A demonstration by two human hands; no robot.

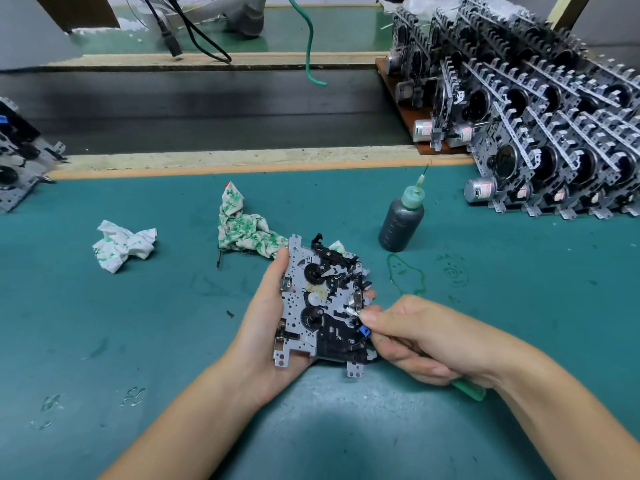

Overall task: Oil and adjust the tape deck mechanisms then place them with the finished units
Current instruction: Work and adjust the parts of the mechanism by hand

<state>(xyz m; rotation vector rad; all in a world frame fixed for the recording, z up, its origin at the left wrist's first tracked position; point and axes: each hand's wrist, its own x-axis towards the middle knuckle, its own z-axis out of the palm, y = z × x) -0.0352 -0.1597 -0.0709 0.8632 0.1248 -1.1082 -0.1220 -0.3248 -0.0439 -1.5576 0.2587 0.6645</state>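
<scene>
A grey metal tape deck mechanism (pixel 311 303) with black gears lies in my left hand (pixel 263 327), whose palm is under it with the thumb along its left edge and fingertips curled round its right edge. My right hand (pixel 422 337) pinches a thin green-handled tool (pixel 467 389); its metal tip touches the right side of the mechanism. A grey oil bottle (pixel 401 220) with a green needle cap stands upright on the mat behind. The stack of finished units (pixel 540 133) fills the right rear.
Two crumpled white-and-green cloths (pixel 124 244) (pixel 242 226) lie on the green mat (pixel 138 341). More mechanisms (pixel 17 161) sit at the left edge. A black conveyor belt (pixel 207 109) runs behind the mat. Green oil smears (pixel 405 271) mark the mat near the bottle.
</scene>
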